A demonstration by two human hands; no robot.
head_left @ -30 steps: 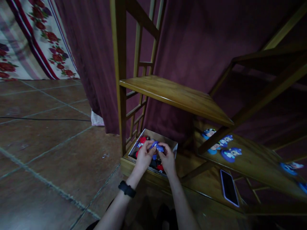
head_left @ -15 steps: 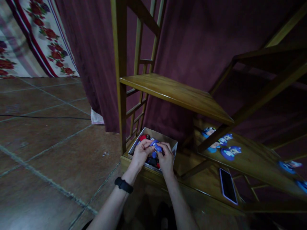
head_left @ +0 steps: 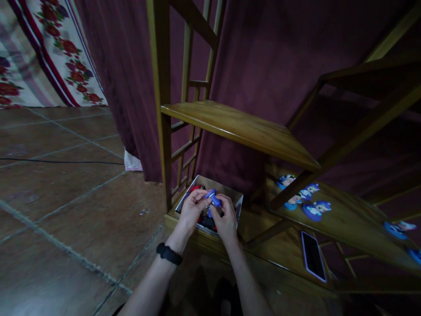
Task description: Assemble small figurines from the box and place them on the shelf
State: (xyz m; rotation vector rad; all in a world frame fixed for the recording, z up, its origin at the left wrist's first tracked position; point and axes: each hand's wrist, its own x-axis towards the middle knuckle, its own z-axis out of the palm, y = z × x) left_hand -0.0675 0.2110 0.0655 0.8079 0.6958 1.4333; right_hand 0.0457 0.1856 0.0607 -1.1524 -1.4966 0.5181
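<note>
Between both hands is a small blue-purple figurine [head_left: 214,198], held over an open white box [head_left: 237,196]. My left hand [head_left: 193,207], with a black band on its wrist, pinches the figurine's left side. The fingers of my right hand [head_left: 226,216] close round its right side. Below the hands, the box holds several small toys [head_left: 208,221] in red, black and blue, partly covered by my fingers. The figurine's finer details are too small to make out.
The box stands on the low ledge of a wooden shelf unit [head_left: 230,120]. More blue-and-white figurines [head_left: 316,210] sit on a shelf to the right. A phone [head_left: 313,256] lies below them. A dark red curtain [head_left: 131,87] hangs behind, and a cable [head_left: 62,161] crosses the tiled floor.
The figurine has been turned between my fingers and now stands more upright. Both hands stay above the box with only a slight shift.
</note>
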